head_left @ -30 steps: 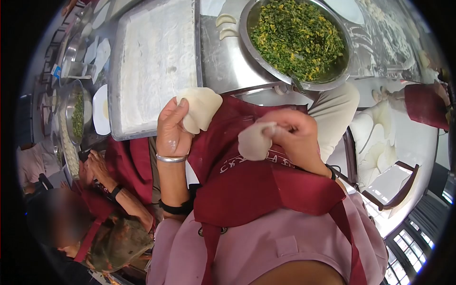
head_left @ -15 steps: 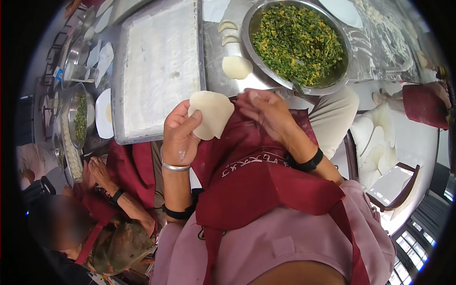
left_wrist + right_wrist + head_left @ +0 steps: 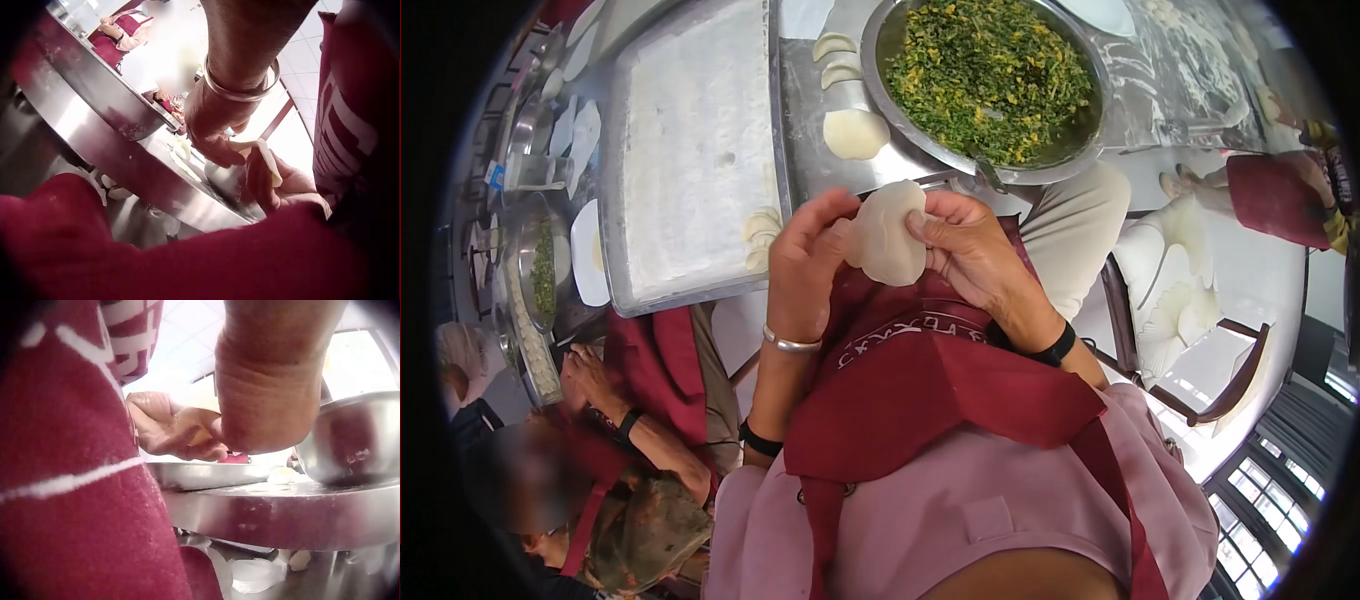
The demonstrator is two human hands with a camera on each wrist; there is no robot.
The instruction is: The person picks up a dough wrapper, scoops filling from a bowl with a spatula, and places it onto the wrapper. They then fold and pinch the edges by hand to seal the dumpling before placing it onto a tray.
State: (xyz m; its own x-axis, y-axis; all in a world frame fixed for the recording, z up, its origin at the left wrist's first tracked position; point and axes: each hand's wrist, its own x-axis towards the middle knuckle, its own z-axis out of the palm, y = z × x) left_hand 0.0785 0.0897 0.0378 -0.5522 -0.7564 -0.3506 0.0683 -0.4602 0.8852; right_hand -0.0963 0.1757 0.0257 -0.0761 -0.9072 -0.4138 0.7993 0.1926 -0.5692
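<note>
Just below the bowl point(image 3: 1050, 175), the right hand point(image 3: 983, 255) had a closed grip on the dough point(image 3: 892, 240), thumb in front, and the left hand point(image 3: 805, 265) pinched its opposite edge. Left of the bowl, a wrapper point(image 3: 855, 134) and two dumplings point(image 3: 840, 72) lay on the surface point(image 3: 808, 165).

Left of the bowl point(image 3: 1068, 160), a narrow strip of tabletop point(image 3: 805, 145) is offered beside the tray point(image 3: 779, 120). Closer to the bowl, passage is obstructed by two folded dumplings point(image 3: 842, 71) and a flat wrapper point(image 3: 855, 134). Before the bowl, it is blocked by the left hand point(image 3: 805, 265), right hand point(image 3: 980, 255) and held wrapper point(image 3: 890, 240).
</note>
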